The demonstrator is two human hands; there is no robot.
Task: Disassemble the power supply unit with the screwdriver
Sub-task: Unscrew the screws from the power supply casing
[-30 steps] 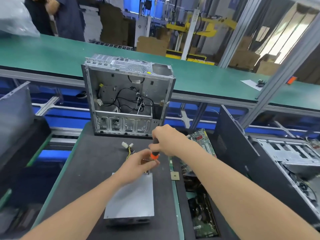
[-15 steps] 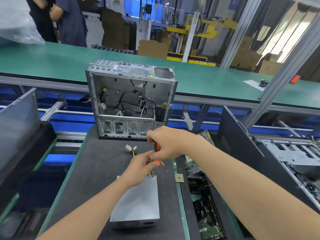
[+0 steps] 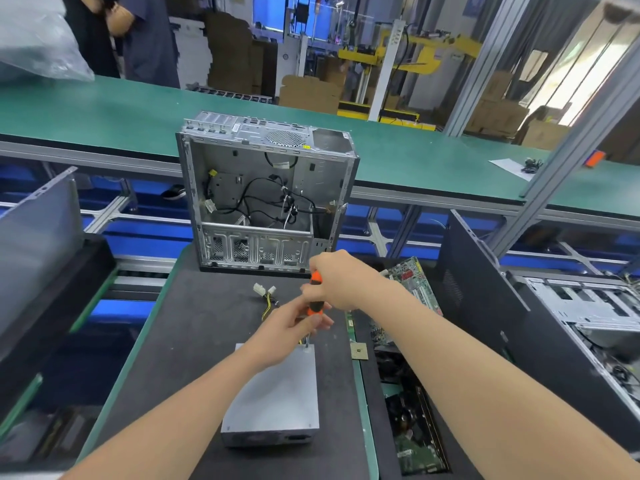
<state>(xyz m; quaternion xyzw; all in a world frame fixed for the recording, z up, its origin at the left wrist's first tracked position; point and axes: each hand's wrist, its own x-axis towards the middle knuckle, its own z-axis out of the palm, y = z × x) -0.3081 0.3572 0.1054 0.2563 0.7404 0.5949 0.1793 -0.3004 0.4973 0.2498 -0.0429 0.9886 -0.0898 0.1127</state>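
Squarely on the dark, felt-like mat of the bench (image 3: 187, 341) lies the PSU (image 3: 273, 396), a flat rectangular box of plain grey sheet metal with a smooth matte top and a darker socket face toward the camera. Yellow and black wires run from its far end to white plastic plugs (image 3: 264, 291). The screwdriver (image 3: 316, 299), its handle banded orange and black, stands nearly upright with its thin steel shaft on the box's far right corner. The right hand (image 3: 341, 280) wraps its fingers round the upper handle; the left hand (image 3: 287, 332) closes its fingers on the lower handle. Behind stands an open, perforated steel case (image 3: 263, 202) with loose black cables inside. A pale label on its top is too small to read.
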